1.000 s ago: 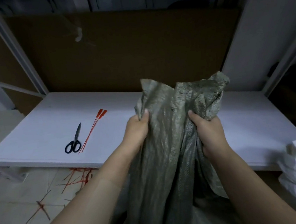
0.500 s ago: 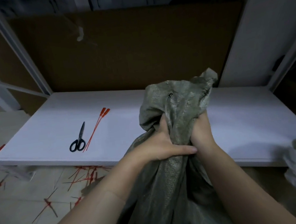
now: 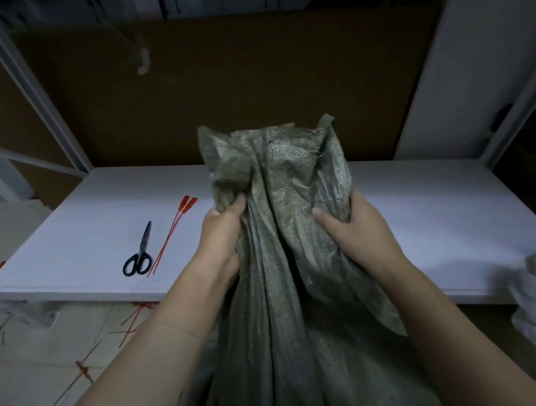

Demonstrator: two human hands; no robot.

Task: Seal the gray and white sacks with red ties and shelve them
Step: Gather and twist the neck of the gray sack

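Now sack (image 3: pixel 294 265) in left hand (image 3: pixel 223 236), right hand (image 3: pixel 359 231).

The gray sack (image 3: pixel 286 266) is coarse woven plastic cloth with a faint sheen. The shelf (image 3: pixel 425 220) is smooth, matt white board. The scissors (image 3: pixel 139 253) have glossy black plastic handles; the red ties (image 3: pixel 173 233) are thin plastic.

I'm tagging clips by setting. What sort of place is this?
Probably a storeroom or packing area: a wide white shelf board in a metal frame, backed by a brown cardboard sheet, a woven gray sack being gathered shut, and loose red plastic ties scattered on the pale floor.
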